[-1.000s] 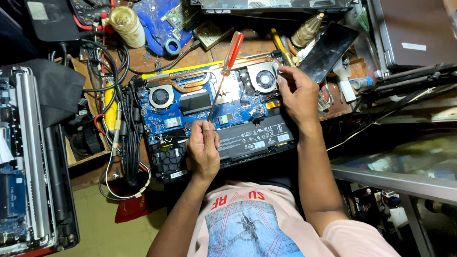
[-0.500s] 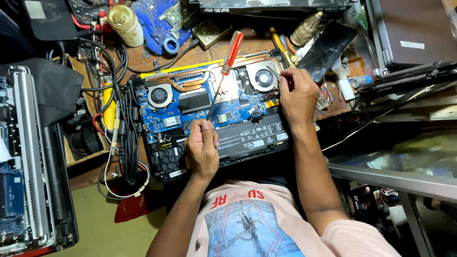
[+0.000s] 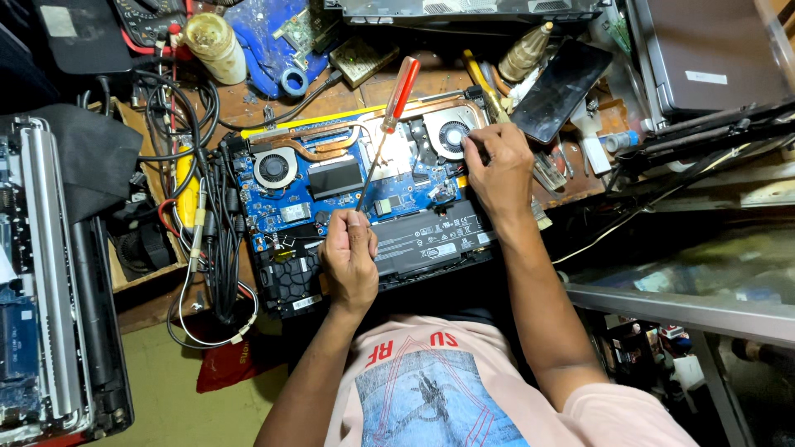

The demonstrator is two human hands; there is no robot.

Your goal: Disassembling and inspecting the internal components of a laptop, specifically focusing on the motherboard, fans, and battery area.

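An open laptop [image 3: 431, 240] lies bottom-up on the bench, showing a blue board, two round fans and a black battery. My left hand [image 3: 349, 258] rests on the battery's left end. Its fingertips are pinched at the lower end of a red-handled screwdriver [image 3: 402, 83], whose shaft slants up across the board. My right hand [image 3: 497, 170] lies on the laptop's right side. Its bent fingertips are on the edge of the right fan [image 3: 451, 132], and I see nothing held in it.
A bundle of black cables [image 3: 217, 240] runs along the laptop's left side. Another opened laptop [image 3: 50, 273] sits at far left. A dark phone [image 3: 563, 79], a yellow-handled tool [image 3: 484, 83] and small bottles crowd the back right. A grey closed laptop [image 3: 712, 50] is at top right.
My right hand's fingers have crept slightly left onto the right fan. My left hand and the screwdriver have stayed almost where they were.
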